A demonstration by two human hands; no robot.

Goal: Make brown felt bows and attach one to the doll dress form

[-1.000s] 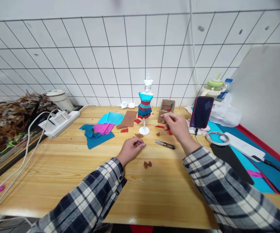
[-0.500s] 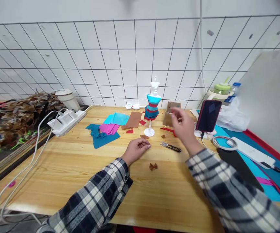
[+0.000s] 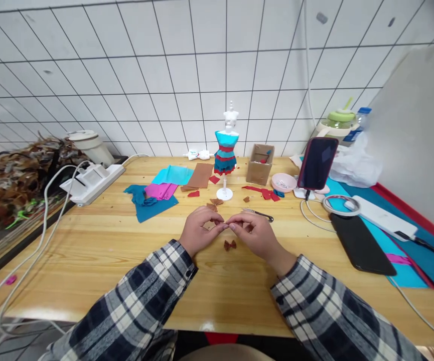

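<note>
Our left hand (image 3: 201, 229) and right hand (image 3: 256, 234) meet at pinched fingertips; we cannot tell what tiny thing, if any, they grip. The brown bow (image 3: 230, 245) lies just nearer us on the table (image 3: 235, 296).

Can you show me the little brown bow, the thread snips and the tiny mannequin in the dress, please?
Brown bow (image 3: 230, 245): head view, on its pinched middle.
Thread snips (image 3: 265, 216): head view, on the dark handle.
Tiny mannequin (image 3: 226, 149): head view, on the red band around its dress.
</note>
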